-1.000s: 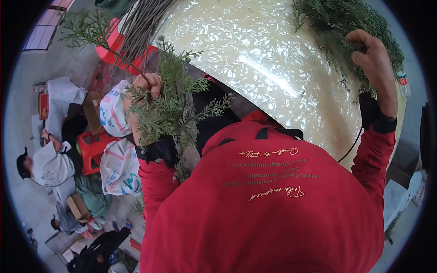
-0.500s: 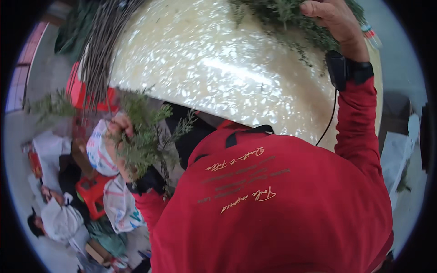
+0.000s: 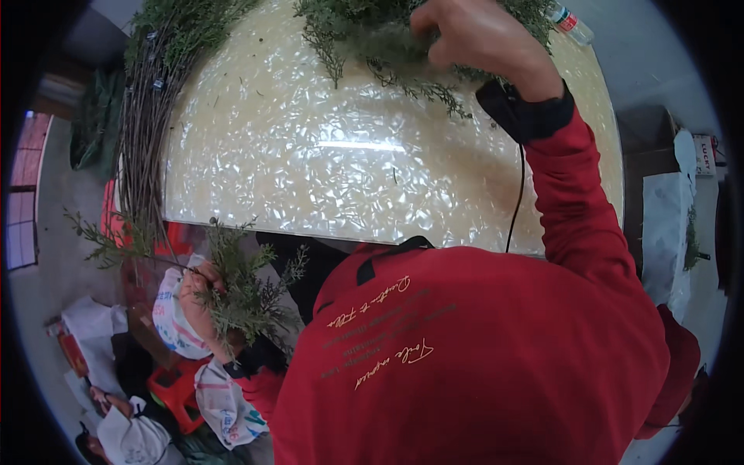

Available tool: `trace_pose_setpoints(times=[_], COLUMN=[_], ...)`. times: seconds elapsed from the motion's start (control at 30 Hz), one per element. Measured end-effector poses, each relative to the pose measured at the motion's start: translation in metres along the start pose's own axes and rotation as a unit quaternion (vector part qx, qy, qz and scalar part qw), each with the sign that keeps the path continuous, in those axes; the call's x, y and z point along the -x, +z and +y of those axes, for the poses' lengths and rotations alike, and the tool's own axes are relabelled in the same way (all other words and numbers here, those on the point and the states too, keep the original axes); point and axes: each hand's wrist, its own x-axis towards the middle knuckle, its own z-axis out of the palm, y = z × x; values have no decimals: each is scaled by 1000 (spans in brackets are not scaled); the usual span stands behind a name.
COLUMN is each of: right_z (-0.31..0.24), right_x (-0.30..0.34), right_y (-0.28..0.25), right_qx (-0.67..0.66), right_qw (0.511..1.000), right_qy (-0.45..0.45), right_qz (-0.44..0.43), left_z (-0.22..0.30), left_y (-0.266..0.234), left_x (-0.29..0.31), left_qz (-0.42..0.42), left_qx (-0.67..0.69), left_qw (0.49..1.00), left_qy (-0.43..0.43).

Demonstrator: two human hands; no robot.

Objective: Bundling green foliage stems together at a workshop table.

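My left hand point(image 3: 203, 298), low on the left beside the table's near edge, is closed round a green evergreen sprig point(image 3: 252, 298). Its scaly foliage spreads on both sides of the fingers and partly covers my wrist. Over the table's far side, my right hand point(image 3: 496, 46) is above a pile of loose evergreen branches point(image 3: 364, 35). Its thumb and bent forefinger stand apart, somewhat blurred, with nothing visible between them; the other fingers are hidden. A tied bundle of evergreen stems point(image 3: 143, 147) lies along the table's left edge, leafy ends far, bare ends toward me.
The pearly cream table point(image 3: 310, 182) has a clear bottle point(image 3: 572, 25) at its far right. A black cable point(image 3: 518, 198) hangs from my right wristband. White printed bags point(image 3: 229, 403), a red stool point(image 3: 174, 395) and a seated person point(image 3: 128, 434) are at lower left.
The view has shifted, showing more of the table's far side and the bundle. My right hand has moved left over the branch pile. My left hand keeps hold of the sprig.
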Motion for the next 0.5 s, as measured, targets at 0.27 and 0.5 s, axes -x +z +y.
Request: trace_pose_setpoints(times=[0.27, 0.5], right_z=[2, 11], right_x=[6, -6], right_y=[-4, 18], right_qx=[-140, -41], right_qw=[984, 982], right_qy=[110, 54], right_qz=[-24, 174], left_z=[-2, -13], left_y=[6, -3], left_x=[5, 7], left_qz=[-3, 31], left_qx=[-31, 50], left_qw=[999, 998], left_qy=[13, -15])
